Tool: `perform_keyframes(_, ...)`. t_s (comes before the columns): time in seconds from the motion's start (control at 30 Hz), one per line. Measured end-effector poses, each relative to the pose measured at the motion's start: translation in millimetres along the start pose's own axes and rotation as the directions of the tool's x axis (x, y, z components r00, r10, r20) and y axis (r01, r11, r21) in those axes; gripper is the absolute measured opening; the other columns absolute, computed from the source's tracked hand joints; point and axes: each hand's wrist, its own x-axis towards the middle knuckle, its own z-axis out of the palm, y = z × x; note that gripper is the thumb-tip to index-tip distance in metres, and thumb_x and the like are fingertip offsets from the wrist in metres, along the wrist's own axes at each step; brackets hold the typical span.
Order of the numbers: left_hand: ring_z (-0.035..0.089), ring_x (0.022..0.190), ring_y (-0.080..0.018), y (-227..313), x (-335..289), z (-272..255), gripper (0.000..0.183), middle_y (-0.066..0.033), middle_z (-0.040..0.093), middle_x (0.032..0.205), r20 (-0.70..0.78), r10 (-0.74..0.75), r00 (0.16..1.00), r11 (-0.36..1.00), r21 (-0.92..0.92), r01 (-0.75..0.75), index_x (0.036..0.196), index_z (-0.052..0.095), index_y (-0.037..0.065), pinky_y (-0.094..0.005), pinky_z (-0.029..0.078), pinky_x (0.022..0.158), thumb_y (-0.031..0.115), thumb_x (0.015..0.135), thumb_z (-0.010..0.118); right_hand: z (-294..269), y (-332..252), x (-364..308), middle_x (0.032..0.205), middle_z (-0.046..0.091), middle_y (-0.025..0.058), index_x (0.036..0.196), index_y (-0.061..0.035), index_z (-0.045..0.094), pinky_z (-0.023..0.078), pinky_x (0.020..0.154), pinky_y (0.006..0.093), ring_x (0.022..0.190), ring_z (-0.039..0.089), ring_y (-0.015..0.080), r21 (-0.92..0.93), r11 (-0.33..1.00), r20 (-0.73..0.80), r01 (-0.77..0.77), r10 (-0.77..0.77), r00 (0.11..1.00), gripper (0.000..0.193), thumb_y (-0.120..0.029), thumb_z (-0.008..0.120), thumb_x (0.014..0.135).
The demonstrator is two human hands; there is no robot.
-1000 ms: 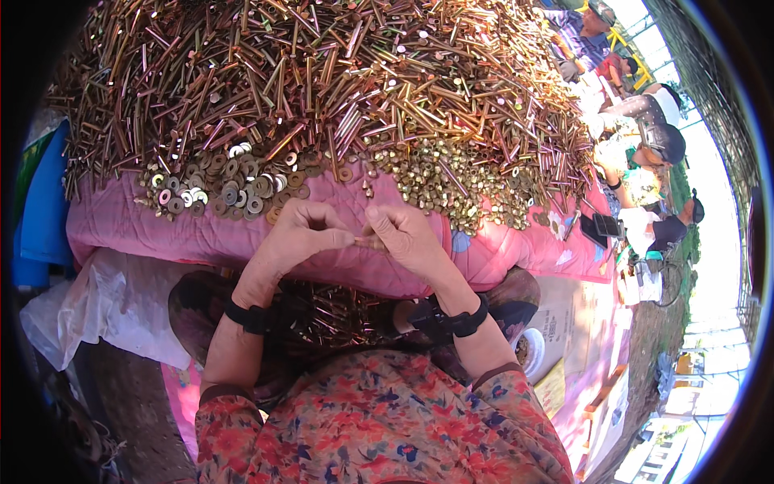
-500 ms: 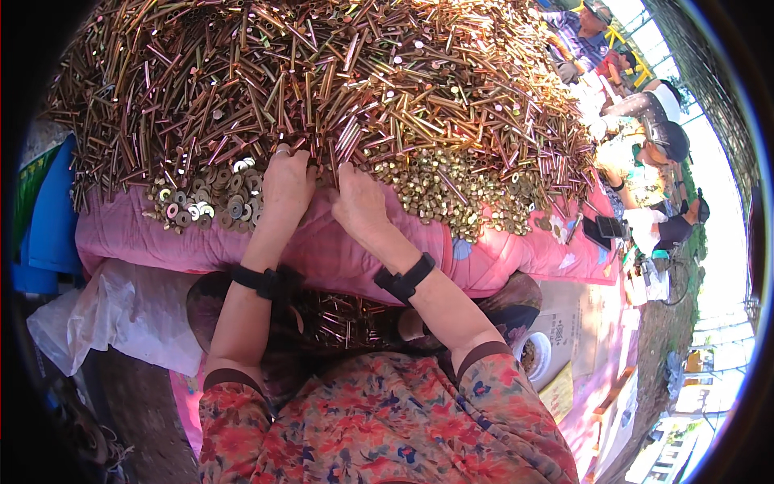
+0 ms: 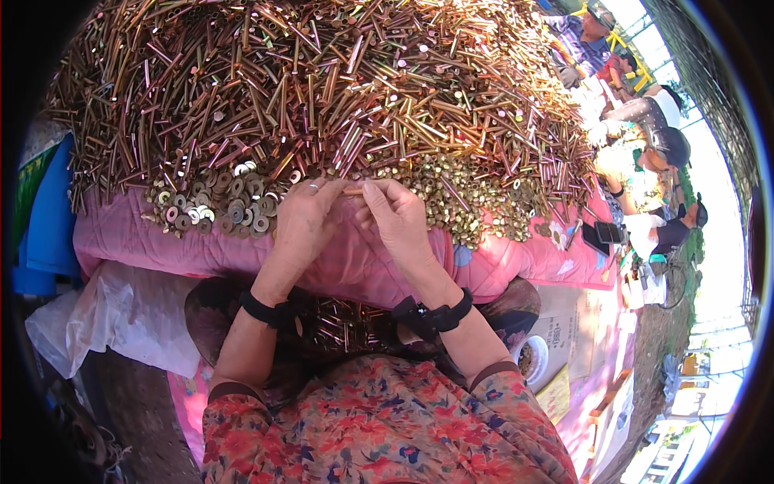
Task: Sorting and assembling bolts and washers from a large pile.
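Over the pink quilted cloth, my left hand and my right hand meet fingertip to fingertip. Between them lies a short copper-coloured metal rod, pinched from both sides and held roughly level; its ends are hidden by my fingers. Behind my hands rises a large heap of long copper and gold metal rods, some with flat round heads. Flat washers are piled to the left of my left hand. Small gold nuts spread out right of my right hand.
More rods lie below the cloth's edge, between my legs. A white tub stands at the lower right, near flattened cardboard. A phone-like dark device rests at the cloth's right end. Several people sit farther right. Blue containers stand left.
Both hands have drawn back from the heap's edge toward me. My right hand has turned, fingers now pointing left, and the rod shows between the fingertips.
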Motion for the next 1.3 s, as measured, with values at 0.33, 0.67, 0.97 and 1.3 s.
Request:
perform_keyframes(0.33,0.033,0.046,0.0005,-18,-9,-28,0.021,0.0027,0.050,0.067,0.099,-0.750,0.654,0.128,-0.948,0.290,0.097,0.063,-0.001,-0.0176,0.024,0.041,0.018,0.092,0.055,10,41,43,0.083,0.060,0.0165,0.084,-0.0030,0.063,0.048,0.069,0.0407,0.076,0.060,0.0349,-0.899,0.297,0.177,0.321,-0.423,0.889,0.012,-0.011,0.064,0.075)
perform_keyframes(0.67,0.047,0.047,-0.0026,-4,-20,-12,0.009,-0.0013,0.060,0.065,0.448,-0.677,0.584,-0.126,-0.852,0.508,0.088,0.065,0.002,-0.0158,0.031,0.041,0.009,0.083,0.065,3,21,26,0.079,0.064,0.0093,0.095,0.0008,0.061,0.049,0.060,0.0270,0.067,0.060,0.0157,-0.222,0.972,-0.006,0.083,-0.086,0.996,0.021,-0.015,0.065,0.081)
perform_keyframes(0.97,0.050,0.049,-0.0043,-2,-20,-6,0.008,-0.0018,0.061,0.065,0.469,-0.607,0.641,-0.081,-0.839,0.538,0.083,0.065,0.002,-0.0156,0.033,0.043,0.008,0.080,0.068,-5,13,12,0.079,0.065,0.0051,0.095,-0.0002,0.062,0.048,0.059,0.0222,0.067,0.060,0.0106,0.340,0.895,0.251,-0.287,0.208,0.945,0.016,-0.013,0.063,0.085)
perform_keyframes(1.3,0.043,0.044,-0.0052,3,-19,1,0.005,-0.0070,0.060,0.064,0.535,-0.554,0.639,-0.306,-0.844,0.441,0.080,0.059,0.003,-0.0181,0.029,0.040,0.005,0.080,0.064,-58,2,8,0.086,0.063,0.0092,0.093,-0.0059,0.064,0.048,0.072,0.0361,0.079,0.059,0.0306,-0.895,0.365,-0.077,0.256,-0.692,0.718,0.016,-0.014,0.062,0.079)
